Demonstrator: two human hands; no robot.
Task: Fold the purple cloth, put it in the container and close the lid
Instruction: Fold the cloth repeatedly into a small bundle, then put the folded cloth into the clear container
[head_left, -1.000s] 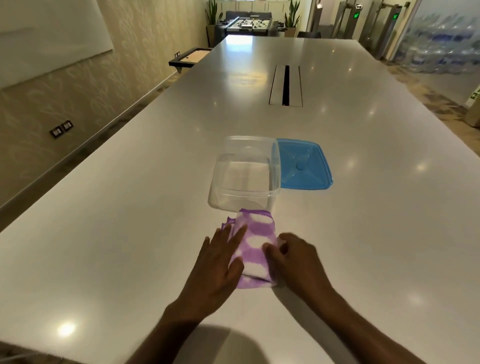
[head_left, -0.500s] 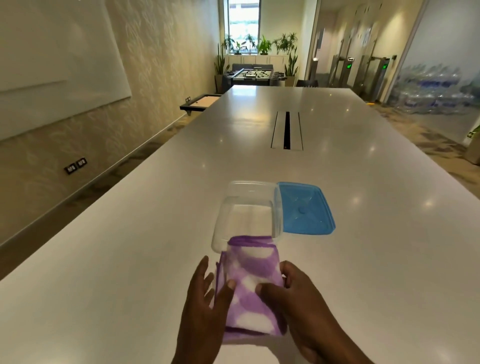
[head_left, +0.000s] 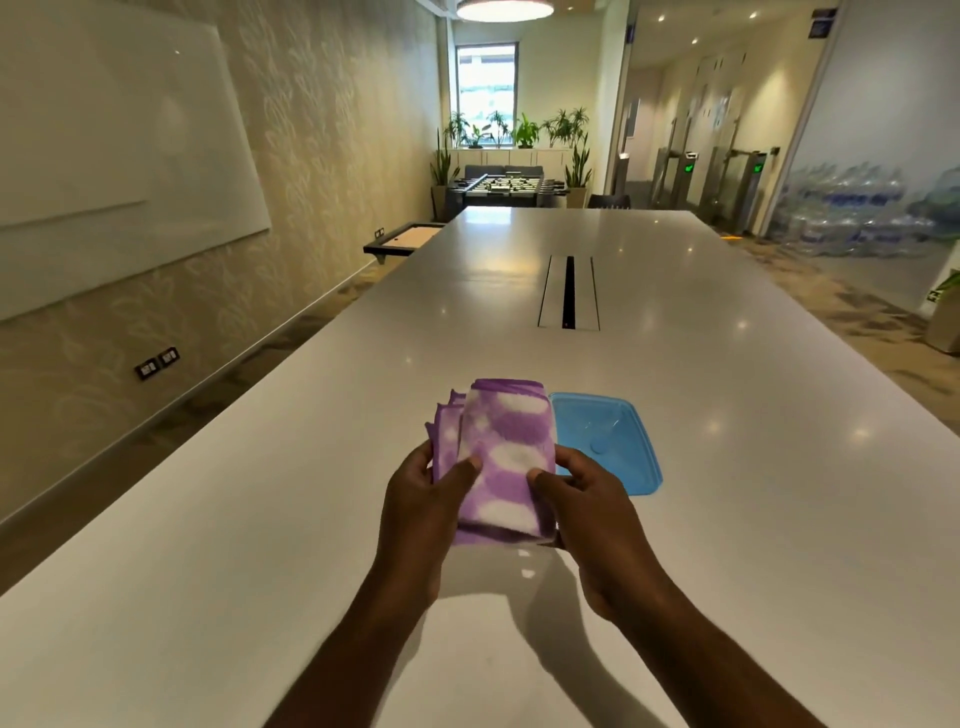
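The folded purple-and-white fleecy cloth (head_left: 501, 460) is held above the near part of the glossy white table (head_left: 727, 467), the left hand (head_left: 421, 499) and right hand (head_left: 587, 509) pinching its side edges. It looks soft, light, floppy; gripping both edges should keep the folds together. The flat blue plastic lid (head_left: 608, 441) lies just right; the container is hidden.

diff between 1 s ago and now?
The purple cloth, which was pressed flat on the table, is now lifted, gripped by the left hand and right hand, and hides the container. The blue lid remains on the table.
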